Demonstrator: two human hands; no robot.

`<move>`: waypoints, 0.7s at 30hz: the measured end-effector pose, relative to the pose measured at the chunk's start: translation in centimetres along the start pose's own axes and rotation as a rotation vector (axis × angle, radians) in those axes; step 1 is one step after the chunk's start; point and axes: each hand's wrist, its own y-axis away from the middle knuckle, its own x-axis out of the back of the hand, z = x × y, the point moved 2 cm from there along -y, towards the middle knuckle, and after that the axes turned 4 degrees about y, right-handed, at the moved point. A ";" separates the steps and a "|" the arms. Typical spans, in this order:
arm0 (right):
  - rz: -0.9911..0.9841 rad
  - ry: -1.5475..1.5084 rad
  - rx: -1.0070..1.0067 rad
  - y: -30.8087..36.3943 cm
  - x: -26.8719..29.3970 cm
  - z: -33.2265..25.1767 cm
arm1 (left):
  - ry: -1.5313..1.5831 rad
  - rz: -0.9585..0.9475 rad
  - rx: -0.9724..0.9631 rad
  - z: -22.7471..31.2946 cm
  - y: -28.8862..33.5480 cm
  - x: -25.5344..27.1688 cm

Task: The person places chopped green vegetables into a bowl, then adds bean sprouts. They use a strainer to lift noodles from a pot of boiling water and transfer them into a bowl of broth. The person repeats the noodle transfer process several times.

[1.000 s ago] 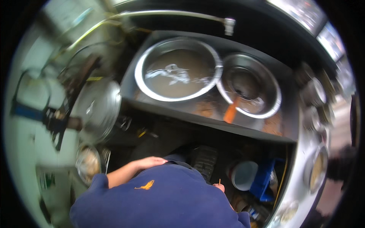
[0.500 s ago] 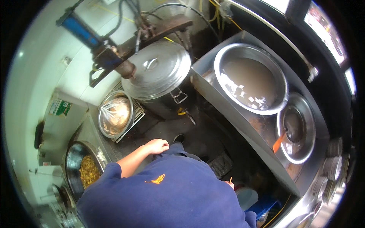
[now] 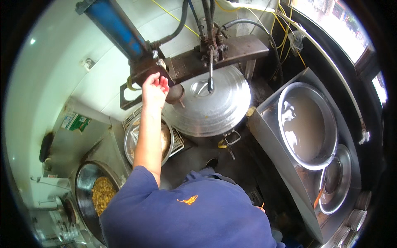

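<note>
My left hand is raised in front of a hydraulic press with a blue cylinder, its fingers partly curled and apart, with nothing seen in them. The fingertips are by the press's dark lower block; I cannot tell whether they touch it. Beside the hand, a large lidded metal pot stands under the press's crossbeam. Beneath my left forearm, a metal bowl with a plastic bag in it sits on a wire rack. Mostly hidden past my body, my right hand holds a thin orange stick.
To the left is a wok of yellow-brown chopped food. On the right, a metal counter carries a large basin of cloudy liquid and a smaller basin with an orange-handled utensil. Hoses and yellow cables hang above the pot.
My left hand has risen from near my waist to the press. The view has shifted, bringing the press and pot closer. My right hand still holds the stick.
</note>
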 end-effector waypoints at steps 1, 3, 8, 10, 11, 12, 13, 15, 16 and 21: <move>-0.002 -0.005 0.017 0.3 -1.5 -1.3 | -0.008 0.033 0.008 -0.1 -0.4 -0.3; -0.017 0.031 0.009 1.9 -3.9 -3.4 | -0.088 0.093 -0.016 0.4 -0.7 -0.4; -0.028 0.204 0.142 6.1 -8.2 -10.4 | -0.241 0.011 -0.128 0.5 -2.4 0.4; 0.007 0.185 0.299 8.7 -7.8 -13.1 | -0.668 -0.039 -0.699 -2.0 -2.8 0.5; 0.003 0.210 0.233 9.8 -7.7 -14.0 | -0.949 -0.125 -0.998 -3.1 -3.0 0.7; 0.001 0.200 0.216 10.6 -7.9 -15.1 | -1.161 -0.273 -1.159 -4.1 -3.4 1.4; 0.011 0.192 0.189 11.4 -7.8 -15.9 | -1.252 -0.396 -1.053 -6.0 -3.9 2.4; -0.010 0.202 0.177 13.0 -7.2 -16.9 | -1.368 -0.561 -0.791 -10.5 -6.1 4.4; -0.019 0.188 0.139 13.5 -6.8 -17.2 | -1.468 -0.555 -0.648 -12.6 -7.7 5.2; 0.025 0.157 0.050 15.7 -5.1 -17.4 | -1.895 -0.428 -0.357 -20.5 -16.5 6.2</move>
